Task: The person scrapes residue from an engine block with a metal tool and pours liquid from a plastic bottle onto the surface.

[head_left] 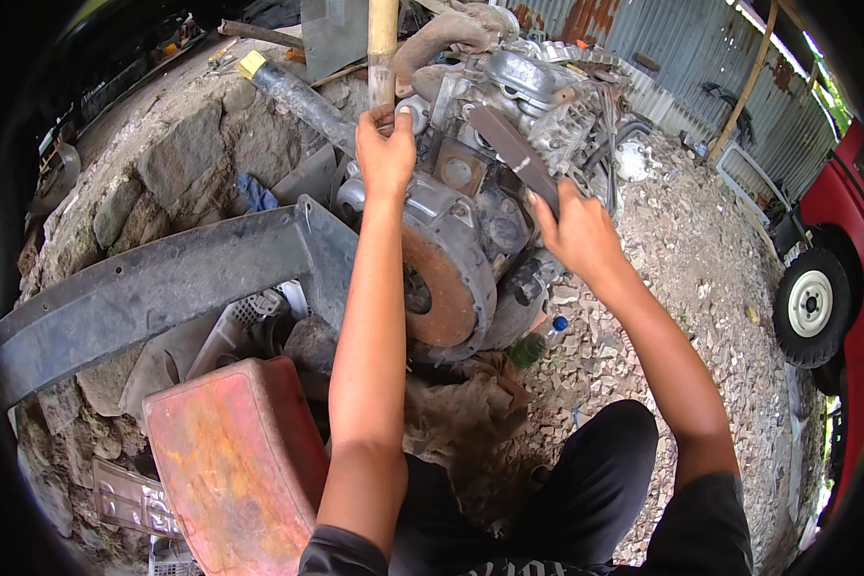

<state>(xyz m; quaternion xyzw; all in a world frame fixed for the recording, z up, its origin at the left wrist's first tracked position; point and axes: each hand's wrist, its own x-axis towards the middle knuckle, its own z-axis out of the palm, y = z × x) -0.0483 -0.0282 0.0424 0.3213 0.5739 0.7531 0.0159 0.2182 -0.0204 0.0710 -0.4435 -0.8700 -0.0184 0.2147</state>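
My left hand (pixel 387 151) is raised in front of the engine, its fingers curled and its thumb pressed against a small round grey metal part (pixel 416 115). The fingers hide much of that part. In my right hand (pixel 579 229) is a dark brown flat bar (pixel 522 155) with a pale mark across it, gripped at its lower end and tilted up to the left. Both hands are above a dirty engine block (pixel 450 223) with a rusty round plate (pixel 443 309) on its near face. A square plate with a round recess (pixel 459 171) is between my hands.
A bamboo pole (pixel 382 50) stands behind my left hand. A curved metal beam (pixel 158 281) and a worn red box-shaped object (pixel 230 461) are at left, by a stone wall (pixel 183 151). A plastic bottle (pixel 529 349) is on the gravel (pixel 691 288). A red vehicle (pixel 857 194) is at right.
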